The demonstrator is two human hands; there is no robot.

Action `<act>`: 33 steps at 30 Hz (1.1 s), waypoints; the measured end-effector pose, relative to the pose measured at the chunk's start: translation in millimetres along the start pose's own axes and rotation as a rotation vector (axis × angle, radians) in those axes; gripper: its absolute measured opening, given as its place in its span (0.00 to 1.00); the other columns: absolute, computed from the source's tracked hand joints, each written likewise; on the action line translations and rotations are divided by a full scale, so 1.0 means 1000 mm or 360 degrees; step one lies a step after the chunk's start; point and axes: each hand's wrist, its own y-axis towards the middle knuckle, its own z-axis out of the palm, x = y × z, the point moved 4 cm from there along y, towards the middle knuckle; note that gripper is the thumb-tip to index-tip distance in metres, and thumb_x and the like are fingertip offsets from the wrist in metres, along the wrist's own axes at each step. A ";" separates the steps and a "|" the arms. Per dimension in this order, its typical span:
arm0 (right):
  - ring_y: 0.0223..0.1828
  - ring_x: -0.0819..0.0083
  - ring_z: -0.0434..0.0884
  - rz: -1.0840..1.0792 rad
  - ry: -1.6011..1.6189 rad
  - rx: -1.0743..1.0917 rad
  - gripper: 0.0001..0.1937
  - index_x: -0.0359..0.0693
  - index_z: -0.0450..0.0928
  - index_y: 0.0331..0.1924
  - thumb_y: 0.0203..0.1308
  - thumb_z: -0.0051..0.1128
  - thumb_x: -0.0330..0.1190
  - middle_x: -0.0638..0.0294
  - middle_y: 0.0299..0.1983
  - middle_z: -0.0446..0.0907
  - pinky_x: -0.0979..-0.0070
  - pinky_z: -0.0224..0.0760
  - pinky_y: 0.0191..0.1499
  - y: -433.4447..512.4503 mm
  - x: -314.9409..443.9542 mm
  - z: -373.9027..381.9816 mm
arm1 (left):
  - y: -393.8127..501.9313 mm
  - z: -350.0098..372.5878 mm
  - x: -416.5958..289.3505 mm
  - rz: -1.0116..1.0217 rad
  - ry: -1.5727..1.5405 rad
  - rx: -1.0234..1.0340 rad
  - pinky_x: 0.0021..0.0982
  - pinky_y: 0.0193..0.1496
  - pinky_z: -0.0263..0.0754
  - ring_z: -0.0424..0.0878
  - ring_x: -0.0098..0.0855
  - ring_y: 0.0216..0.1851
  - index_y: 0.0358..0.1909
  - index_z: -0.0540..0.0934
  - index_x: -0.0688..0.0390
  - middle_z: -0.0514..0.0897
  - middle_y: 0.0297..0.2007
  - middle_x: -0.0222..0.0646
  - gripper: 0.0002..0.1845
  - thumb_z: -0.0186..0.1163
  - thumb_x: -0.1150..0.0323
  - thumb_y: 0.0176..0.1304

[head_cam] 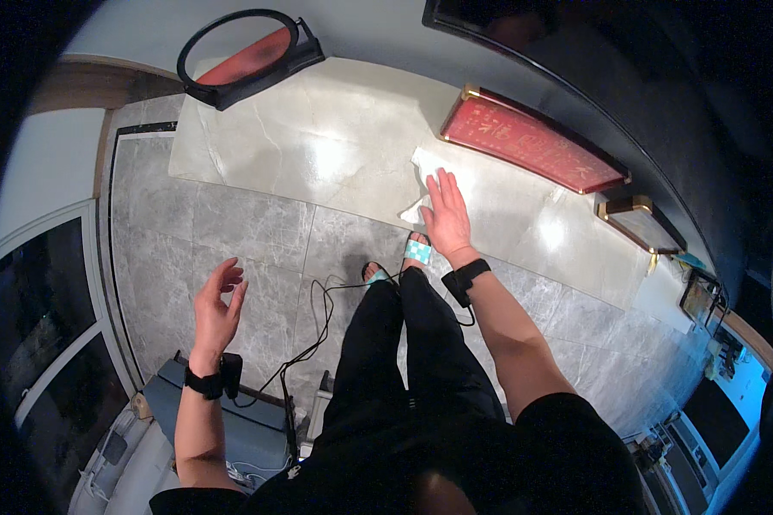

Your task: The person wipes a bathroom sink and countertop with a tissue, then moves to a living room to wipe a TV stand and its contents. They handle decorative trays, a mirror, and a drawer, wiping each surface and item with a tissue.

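My right hand [448,219] lies flat over a white cloth or tissue [428,161], holding it down near the front edge of a pale marble-look cabinet top [264,148]. Its fingers point toward the wall, and the cloth shows past the fingertips and beside the thumb. My left hand [218,302] hangs in the air over the grey tiled floor [251,225], fingers loosely bent, thumb apart, nothing in it. Each wrist wears a black strap with a small cabled box. Right of the cloth stands a red framed plaque [531,145] bearing gold writing.
A black ring-shaped frame on a base [261,74] stands at the slab's far left. A smaller framed piece [644,222] is at right, below a large black screen [573,84]. Black cables [325,315] hang beside my legs. A blue-grey box-like piece [251,431] sits lower left.
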 end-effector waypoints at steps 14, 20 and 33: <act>0.72 0.48 0.45 -0.0062 -0.0119 0.0078 0.35 0.35 0.53 0.67 0.57 0.53 0.36 0.45 0.70 0.46 0.59 0.41 0.71 0.025 0.071 0.062 | 0.030 -0.031 0.042 0.0018 -0.0039 0.0097 0.30 0.39 0.75 0.82 0.31 0.39 0.54 0.73 0.57 0.83 0.40 0.39 0.19 0.59 0.73 0.61; 0.72 0.52 0.47 0.0133 -0.0378 -0.0161 0.34 0.30 0.56 0.64 0.59 0.50 0.42 0.46 0.69 0.50 0.61 0.40 0.71 0.116 0.093 0.092 | 0.045 -0.080 0.107 0.0066 -0.0145 0.0130 0.31 0.43 0.75 0.82 0.33 0.40 0.54 0.73 0.60 0.83 0.39 0.41 0.19 0.59 0.75 0.60; 0.66 0.38 0.55 0.0801 -0.0707 -0.0686 0.32 0.24 0.59 0.60 0.60 0.47 0.44 0.34 0.64 0.56 0.54 0.46 0.68 0.207 0.040 0.069 | 0.084 -0.131 0.180 0.0006 -0.0053 0.0275 0.33 0.41 0.75 0.82 0.37 0.40 0.54 0.73 0.60 0.82 0.41 0.42 0.19 0.59 0.74 0.59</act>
